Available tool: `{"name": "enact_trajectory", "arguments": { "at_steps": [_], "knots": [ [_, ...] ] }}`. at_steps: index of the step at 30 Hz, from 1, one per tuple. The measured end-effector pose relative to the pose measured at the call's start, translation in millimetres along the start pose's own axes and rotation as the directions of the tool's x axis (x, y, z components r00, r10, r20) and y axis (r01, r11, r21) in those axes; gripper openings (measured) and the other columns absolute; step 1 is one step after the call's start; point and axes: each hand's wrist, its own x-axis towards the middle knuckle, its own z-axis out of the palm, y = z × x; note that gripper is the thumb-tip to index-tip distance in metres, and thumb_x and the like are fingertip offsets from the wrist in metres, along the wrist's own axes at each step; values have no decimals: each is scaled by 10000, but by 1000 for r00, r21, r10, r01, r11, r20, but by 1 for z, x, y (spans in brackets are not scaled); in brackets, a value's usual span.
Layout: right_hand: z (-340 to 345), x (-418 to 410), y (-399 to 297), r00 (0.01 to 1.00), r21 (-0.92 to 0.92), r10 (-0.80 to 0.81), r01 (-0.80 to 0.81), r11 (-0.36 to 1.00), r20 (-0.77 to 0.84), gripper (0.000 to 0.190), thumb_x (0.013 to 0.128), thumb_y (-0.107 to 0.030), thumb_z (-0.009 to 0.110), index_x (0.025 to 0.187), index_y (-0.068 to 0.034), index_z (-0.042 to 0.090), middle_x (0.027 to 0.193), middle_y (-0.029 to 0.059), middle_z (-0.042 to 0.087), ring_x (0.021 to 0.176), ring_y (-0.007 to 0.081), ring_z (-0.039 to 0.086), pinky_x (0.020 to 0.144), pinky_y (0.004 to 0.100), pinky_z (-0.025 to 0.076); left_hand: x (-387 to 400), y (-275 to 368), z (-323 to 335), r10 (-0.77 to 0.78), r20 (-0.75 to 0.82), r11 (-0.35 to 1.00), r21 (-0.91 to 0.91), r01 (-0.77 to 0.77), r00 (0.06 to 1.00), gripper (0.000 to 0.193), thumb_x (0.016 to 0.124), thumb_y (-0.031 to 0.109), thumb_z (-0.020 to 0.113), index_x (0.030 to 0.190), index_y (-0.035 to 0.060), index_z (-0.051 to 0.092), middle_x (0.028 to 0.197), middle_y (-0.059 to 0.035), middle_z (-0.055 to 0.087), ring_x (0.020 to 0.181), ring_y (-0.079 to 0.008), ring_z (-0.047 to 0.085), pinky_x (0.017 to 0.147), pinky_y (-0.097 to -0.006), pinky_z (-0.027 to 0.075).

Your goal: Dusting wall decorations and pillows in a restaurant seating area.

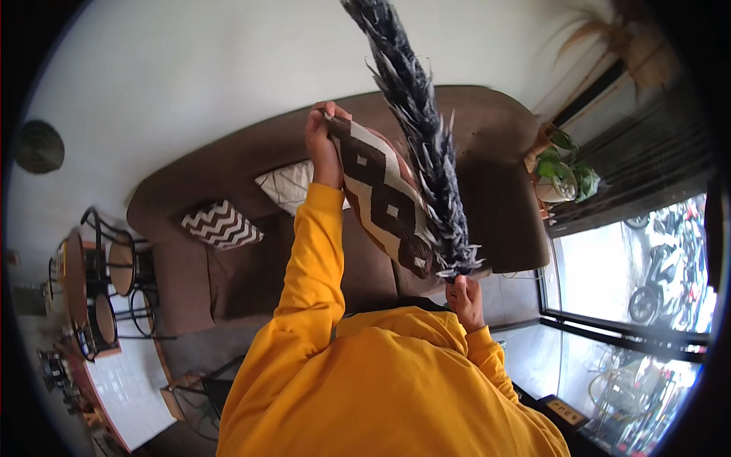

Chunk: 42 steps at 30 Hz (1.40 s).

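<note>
My left hand [325, 140] grips the upper corner of a throw pillow [380, 194] with a brown and cream diamond pattern, holding it up in front of the sofa. In my right hand [465, 300] is the lower end of a long grey feather duster [425, 125]; its handle is mostly hidden in my fist. The duster slants upward past the frame's top edge, and its feathers lie along the pillow's right side. Behind both stands a brown upholstered sofa [183, 285]. A zigzag-patterned pillow [223, 224] and a pale pillow with dark lines [288, 185] rest on it.
Potted plants [557, 185] stand by the sofa's right end, beside a large window [617, 274] with motorcycles outside. At left are round tables and chairs [114, 265] near a white-tiled counter [128, 394]. A dark chair [220, 383] is close to my left side.
</note>
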Motion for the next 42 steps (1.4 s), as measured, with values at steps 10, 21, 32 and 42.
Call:
{"name": "enact_trajectory", "arguments": {
  "at_steps": [10,21,32,42],
  "knots": [
    [-66,-51,-19,765,-48,-149,154,987,-626,548,946,-486,397,594,-67,390,495,-38,360,428,48,333,399,220,231,30,-97,155,-218,396,921,-219,322,892,351,964,383,379,809,90,496,697,-54,519,715,-184,511,762,-321,424],
    [-188,-2,61,647,-151,-54,-95,984,-761,528,946,-408,420,593,-16,396,481,-4,361,466,100,329,437,315,254,40,-208,337,-73,793,920,-181,348,605,319,975,352,298,777,137,426,657,-30,436,660,-179,430,873,-372,369],
    [-253,30,57,600,-14,49,-100,995,-799,430,937,-306,470,666,28,469,482,86,411,454,123,409,438,347,281,12,-258,408,-131,833,909,-115,400,538,294,966,339,326,755,149,403,630,-14,369,649,-166,383,862,-347,346],
    [-242,61,69,844,-1,-3,3,1000,-536,405,908,-325,520,674,5,496,504,43,431,476,108,404,449,310,307,-44,-217,260,-271,370,957,204,207,889,258,937,277,396,759,96,440,666,-29,452,653,-159,452,757,-324,404]
  ]
}}
